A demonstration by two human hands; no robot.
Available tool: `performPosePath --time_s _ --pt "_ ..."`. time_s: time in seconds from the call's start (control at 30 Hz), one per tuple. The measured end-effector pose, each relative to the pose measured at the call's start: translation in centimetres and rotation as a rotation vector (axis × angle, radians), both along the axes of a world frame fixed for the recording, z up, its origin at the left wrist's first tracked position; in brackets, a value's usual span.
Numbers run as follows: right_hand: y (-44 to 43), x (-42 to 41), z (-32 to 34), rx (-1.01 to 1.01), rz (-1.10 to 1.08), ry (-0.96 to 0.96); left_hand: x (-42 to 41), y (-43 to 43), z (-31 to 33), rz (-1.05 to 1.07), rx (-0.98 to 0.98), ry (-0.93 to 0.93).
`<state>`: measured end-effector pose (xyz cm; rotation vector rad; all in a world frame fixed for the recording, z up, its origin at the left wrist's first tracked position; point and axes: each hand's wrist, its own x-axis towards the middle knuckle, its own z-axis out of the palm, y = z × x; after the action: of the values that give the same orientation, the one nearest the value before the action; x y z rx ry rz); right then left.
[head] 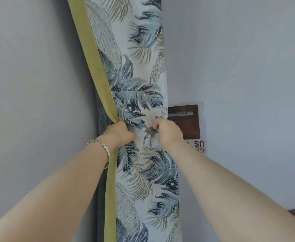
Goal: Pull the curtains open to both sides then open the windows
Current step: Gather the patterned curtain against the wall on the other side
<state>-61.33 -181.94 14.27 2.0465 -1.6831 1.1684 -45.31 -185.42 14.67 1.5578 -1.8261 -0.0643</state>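
- Leaf-print curtain [139, 105] gathered into a vertical column against the wall corner, long axis up-down, olive lining edge [98, 67] on its left.
- Left hand [119, 132] clenched on the bundle's left side at the pinch.
- Right hand [166, 131] pinching a small metal clasp [151, 132] at bundle centre, just left of the wall picture [186, 123].
- Right hand is nearer the fastening; no window visible.

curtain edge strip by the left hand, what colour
Plain olive-green strip, seen in the head view.

Left hand [119, 132] and right hand [167, 132] pinch the gathered leaf-print curtain [143, 75] against the wall [30, 75]

Silver link bracelet [102, 147], bare forearms
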Motion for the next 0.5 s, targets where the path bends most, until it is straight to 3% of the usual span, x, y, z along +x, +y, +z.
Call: performPosePath --time_s 0.17,0.27,0.4,0.5 --pt "-7.5 0.1 -1.4 0.093 0.109 -0.061 -0.5 -5.5 -1.8 0.186 0.028 -0.158" --pt "-10.2 0.6 -2.8 0.100 0.151 -0.093 0.6 -7.0 -3.2 0.164 0.005 -0.119" --pt "-10.3 1.8 -4.0 0.085 0.218 -0.128 2.4 -6.5 -4.5 0.159 -0.021 -0.118" --pt "-8.3 2.4 -5.3 0.092 0.219 -0.039 3.3 -4.1 -5.0 0.180 -0.012 -0.199"
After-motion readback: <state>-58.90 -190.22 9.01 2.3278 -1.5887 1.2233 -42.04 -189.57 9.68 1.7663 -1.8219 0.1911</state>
